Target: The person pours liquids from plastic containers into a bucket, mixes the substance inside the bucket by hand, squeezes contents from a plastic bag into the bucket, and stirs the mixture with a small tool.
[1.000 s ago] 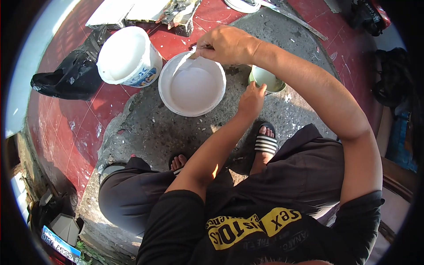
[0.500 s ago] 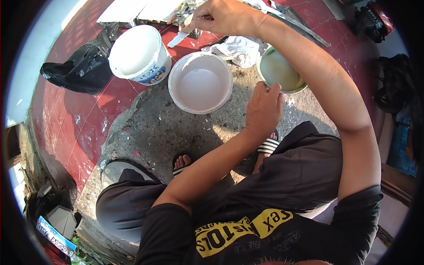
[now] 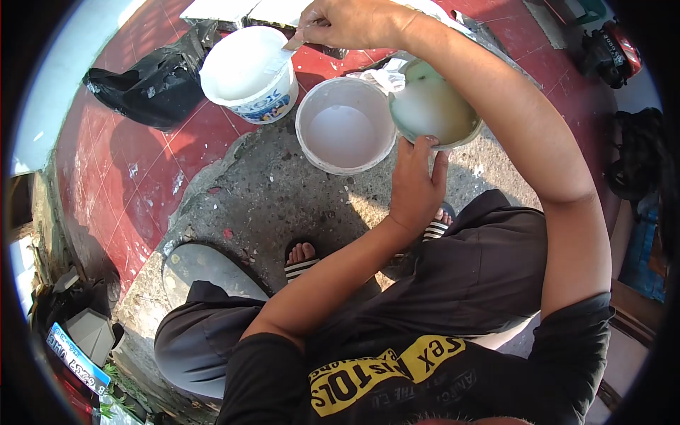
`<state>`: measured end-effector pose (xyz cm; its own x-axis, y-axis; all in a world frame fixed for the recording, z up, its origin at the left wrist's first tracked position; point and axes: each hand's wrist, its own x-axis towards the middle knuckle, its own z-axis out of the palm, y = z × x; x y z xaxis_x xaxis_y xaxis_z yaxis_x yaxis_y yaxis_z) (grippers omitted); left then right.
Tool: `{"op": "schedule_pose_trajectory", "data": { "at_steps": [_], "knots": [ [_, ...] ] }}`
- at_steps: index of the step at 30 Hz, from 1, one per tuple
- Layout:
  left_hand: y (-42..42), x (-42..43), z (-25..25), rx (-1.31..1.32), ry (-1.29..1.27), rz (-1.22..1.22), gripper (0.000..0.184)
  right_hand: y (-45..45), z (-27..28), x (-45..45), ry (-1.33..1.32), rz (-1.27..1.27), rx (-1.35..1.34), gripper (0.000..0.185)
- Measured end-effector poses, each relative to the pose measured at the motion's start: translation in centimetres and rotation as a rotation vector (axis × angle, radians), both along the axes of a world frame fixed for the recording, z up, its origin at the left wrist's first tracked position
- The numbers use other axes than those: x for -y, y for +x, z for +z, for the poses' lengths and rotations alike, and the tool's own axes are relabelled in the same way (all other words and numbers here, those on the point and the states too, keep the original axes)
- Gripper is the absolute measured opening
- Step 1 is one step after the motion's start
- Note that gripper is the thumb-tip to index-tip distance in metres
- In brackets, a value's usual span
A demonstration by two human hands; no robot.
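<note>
My left hand (image 3: 416,180) pinches the near rim of a green round tub (image 3: 453,129), which holds cloudy whitish liquid and sits right beside the middle bucket. My right hand (image 3: 347,25) reaches over the far side of the white paint bucket (image 3: 261,103), closed on a flat pale scraper (image 3: 278,61). The scraper's blade is over the bucket's opening; whether it touches the white contents I cannot tell. Between the tub and the paint bucket stands a whitish bucket (image 3: 345,164) with milky liquid low inside.
A black plastic bag (image 3: 145,92) lies on the red tiles left of the paint bucket. White crumpled plastic (image 3: 386,76) lies behind the middle bucket. White boards (image 3: 219,10) are at the far edge. My sandalled feet (image 3: 301,253) rest on rough concrete.
My right hand has brought the scraper left over the paint bucket. My left hand has drawn the green tub left, close against the middle bucket. The view has shifted slightly.
</note>
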<state>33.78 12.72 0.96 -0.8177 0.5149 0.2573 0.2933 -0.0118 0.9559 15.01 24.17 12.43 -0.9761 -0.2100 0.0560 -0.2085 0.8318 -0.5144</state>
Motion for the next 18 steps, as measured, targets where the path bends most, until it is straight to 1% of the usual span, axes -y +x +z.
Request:
{"op": "schedule_pose_trajectory", "data": {
  "at_steps": [3, 5, 6, 8, 14, 18],
  "knots": [
    [-0.2, 0.4, -0.6, 0.029, 0.031, 0.015, 0.021, -0.6, -0.2, 0.7, 0.059, 0.005, -0.04, 0.024],
    [-0.3, 0.7, -0.8, 0.042, 0.038, 0.029, 0.021, -0.5, 0.4, 1.5, 0.196, -0.051, 0.048, 0.023],
    [-0.4, 0.8, -0.9, 0.061, 0.047, 0.026, 0.021, -0.7, 0.1, 1.5, 0.197, -0.047, 0.047, 0.023],
    [-0.5, 1.1, -1.1, 0.082, 0.059, 0.028, 0.021, -0.9, -0.5, 1.6, 0.145, -0.018, -0.056, 0.024],
    [-0.8, 1.5, -1.6, 0.082, 0.052, 0.026, 0.021, -1.0, -0.6, 2.2, 0.136, -0.01, -0.007, 0.025],
    [-0.4, 1.8, -2.0, 0.022, -0.021, 0.031, 0.022, -0.7, -0.5, 2.1, 0.139, -0.026, 0.005, 0.023]
  ]
}}
